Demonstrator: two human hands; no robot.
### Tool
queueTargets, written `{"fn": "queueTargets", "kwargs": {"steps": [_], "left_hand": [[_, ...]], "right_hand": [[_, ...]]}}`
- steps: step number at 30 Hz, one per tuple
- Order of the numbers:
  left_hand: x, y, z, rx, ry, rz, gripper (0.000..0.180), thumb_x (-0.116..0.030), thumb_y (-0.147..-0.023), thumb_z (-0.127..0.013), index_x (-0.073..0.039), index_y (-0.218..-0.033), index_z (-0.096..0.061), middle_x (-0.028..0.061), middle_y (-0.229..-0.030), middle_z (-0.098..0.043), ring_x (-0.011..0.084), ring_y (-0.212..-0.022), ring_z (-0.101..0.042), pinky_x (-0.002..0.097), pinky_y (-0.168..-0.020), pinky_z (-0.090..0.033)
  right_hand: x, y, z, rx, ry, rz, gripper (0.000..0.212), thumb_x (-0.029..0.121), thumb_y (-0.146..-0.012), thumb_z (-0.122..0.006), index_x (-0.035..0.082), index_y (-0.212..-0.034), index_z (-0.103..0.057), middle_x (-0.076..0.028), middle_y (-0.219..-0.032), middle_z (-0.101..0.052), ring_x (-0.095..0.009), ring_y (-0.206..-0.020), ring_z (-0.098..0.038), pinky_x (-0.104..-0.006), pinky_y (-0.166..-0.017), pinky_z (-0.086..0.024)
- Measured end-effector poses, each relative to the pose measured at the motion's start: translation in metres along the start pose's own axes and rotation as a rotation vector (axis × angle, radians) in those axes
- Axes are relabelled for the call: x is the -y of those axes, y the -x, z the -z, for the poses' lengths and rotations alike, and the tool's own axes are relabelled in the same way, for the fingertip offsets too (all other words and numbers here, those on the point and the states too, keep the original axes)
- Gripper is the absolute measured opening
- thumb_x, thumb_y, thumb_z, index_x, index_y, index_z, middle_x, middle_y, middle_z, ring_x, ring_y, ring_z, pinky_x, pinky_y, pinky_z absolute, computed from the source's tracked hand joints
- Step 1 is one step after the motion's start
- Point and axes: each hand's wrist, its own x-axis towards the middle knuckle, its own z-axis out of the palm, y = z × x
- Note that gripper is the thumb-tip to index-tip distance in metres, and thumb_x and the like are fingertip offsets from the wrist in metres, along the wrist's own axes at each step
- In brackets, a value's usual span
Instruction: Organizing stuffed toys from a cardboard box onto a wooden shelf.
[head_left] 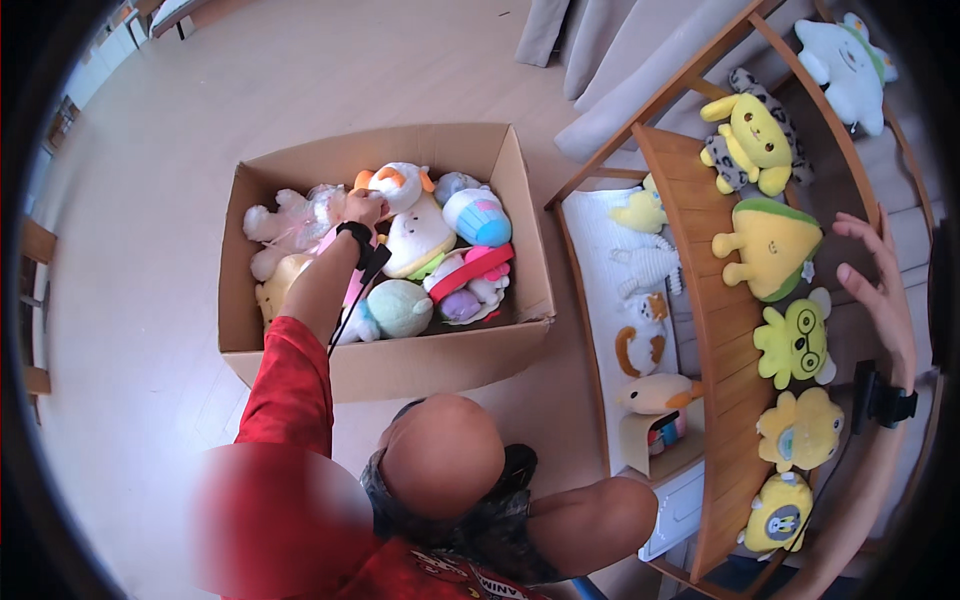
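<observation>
Left hand (362, 208) closes on a white plush (400, 185) in the cardboard box (400, 365); lift straight up. Right hand (880, 285), at three o'clock, rests wide open, empty.

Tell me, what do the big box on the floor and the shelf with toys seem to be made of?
The box looks like plain brown cardboard: matte walls, folded flaps. The shelf seems to be wood with a warm, smooth finish, showing slat lines. The toys on it look like soft plush fabric.

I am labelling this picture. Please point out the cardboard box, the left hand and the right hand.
Box (400, 365): head view, on its near wall.
Left hand (362, 206): head view, on the back of the hand, among the plush toys.
Right hand (880, 285): head view, on the palm's middle.
</observation>
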Motion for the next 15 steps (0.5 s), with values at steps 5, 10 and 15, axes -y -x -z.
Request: {"fn": "queueTargets", "kwargs": {"steps": [5,10,15], "left_hand": [[0.008,0.001,0.001,0.151,0.19,-0.239,0.015,-0.007,-0.091,-0.06,0.0,-0.104,-0.059,0.0042,-0.087,-0.063,0.0112,-0.076,-0.062,0.0239,-0.071,-0.052],[-0.09,0.089,0.041,0.424,0.268,-0.592,0.011,-0.005,-0.094,-0.056,0.0,-0.103,-0.06,0.0044,-0.095,-0.062,0.0104,-0.088,-0.058,0.0266,-0.081,-0.048],[-0.16,0.204,0.043,0.747,0.296,-0.743,0.015,0.007,-0.089,-0.056,-0.001,-0.101,-0.06,0.0069,-0.103,-0.062,0.0133,-0.097,-0.06,0.0283,-0.086,-0.048]], "right_hand": [[0.006,-0.002,-0.007,-0.086,-0.102,0.004,0.035,0.026,-0.083,-0.07,0.01,-0.112,-0.062,-0.012,-0.135,-0.052,-0.027,-0.14,-0.029,-0.0392,-0.112,-0.026],[0.058,-0.014,-0.073,0.018,-0.507,0.041,0.025,0.021,-0.093,-0.058,0.003,-0.11,-0.062,-0.008,-0.11,-0.065,-0.017,-0.102,-0.061,-0.0292,-0.09,-0.047],[0.123,-0.001,-0.208,0.955,-1.7,-0.176,0.097,0.077,-0.085,-0.031,-0.001,-0.142,-0.035,-0.023,-0.137,-0.048,-0.029,-0.126,-0.05,-0.044,-0.102,-0.043]]}}
